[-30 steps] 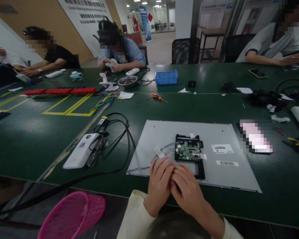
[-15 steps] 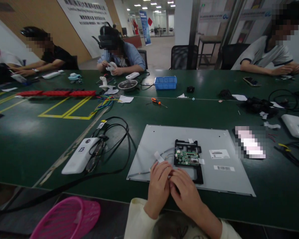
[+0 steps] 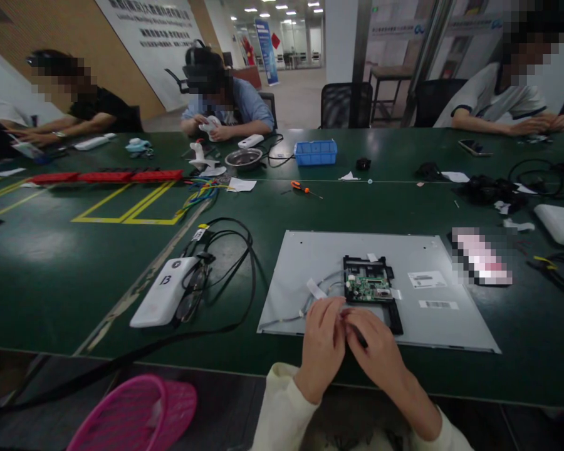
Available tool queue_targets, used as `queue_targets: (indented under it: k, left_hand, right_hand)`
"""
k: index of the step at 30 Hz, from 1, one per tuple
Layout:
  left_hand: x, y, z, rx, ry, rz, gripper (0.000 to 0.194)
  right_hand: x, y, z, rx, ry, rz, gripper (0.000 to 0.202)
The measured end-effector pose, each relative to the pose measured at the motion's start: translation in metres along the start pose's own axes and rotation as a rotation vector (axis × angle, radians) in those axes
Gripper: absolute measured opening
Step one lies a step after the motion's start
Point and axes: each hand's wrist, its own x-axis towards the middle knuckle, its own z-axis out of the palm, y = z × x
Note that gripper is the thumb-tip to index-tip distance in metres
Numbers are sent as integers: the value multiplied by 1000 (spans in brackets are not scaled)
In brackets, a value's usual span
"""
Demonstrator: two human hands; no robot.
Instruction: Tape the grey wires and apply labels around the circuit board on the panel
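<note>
Both hands meet over the near edge of a grey metal panel (image 3: 305, 263) lying flat on the table. My left hand (image 3: 323, 341) is closed, its fingertips pressed against those of the other hand. My right hand (image 3: 378, 347) is also closed in a pinch; what the fingers hold, if anything, is hidden. Just beyond them, a green circuit board (image 3: 367, 289) sits in a black plastic frame (image 3: 395, 319) on the panel. Grey wires (image 3: 289, 321) with white tape (image 3: 316, 289) run from the board to the left. Two labels (image 3: 427, 279) are stuck on the panel's right part.
Left of the panel lie a white power bank (image 3: 164, 293), glasses (image 3: 192, 294) and a looped black cable (image 3: 251, 275). A phone (image 3: 482, 255) lies at the right. Farther back are an orange screwdriver (image 3: 301, 186) and a blue basket (image 3: 316, 153). A pink basket (image 3: 136, 416) stands below the table edge.
The view has shifted slightly, so the panel and hands appear farther right. My hands stay together at the panel's near edge, with the right fingers slightly rearranged.
</note>
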Motion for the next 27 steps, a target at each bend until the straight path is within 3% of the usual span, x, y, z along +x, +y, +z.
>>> queue_targets:
  k: [6,17,27]
  left_hand:
    - [1,1,3,11,-42,33,33]
    - [3,4,9,222,-113,-63,37]
    - [3,8,10,335,-100,-105,21]
  right_hand:
    - [1,1,-4,-32,27,13,21]
    - [-3,0,-8,-59,33,-18,22]
    - [-3,-1,-10,-63,-23,-37,19]
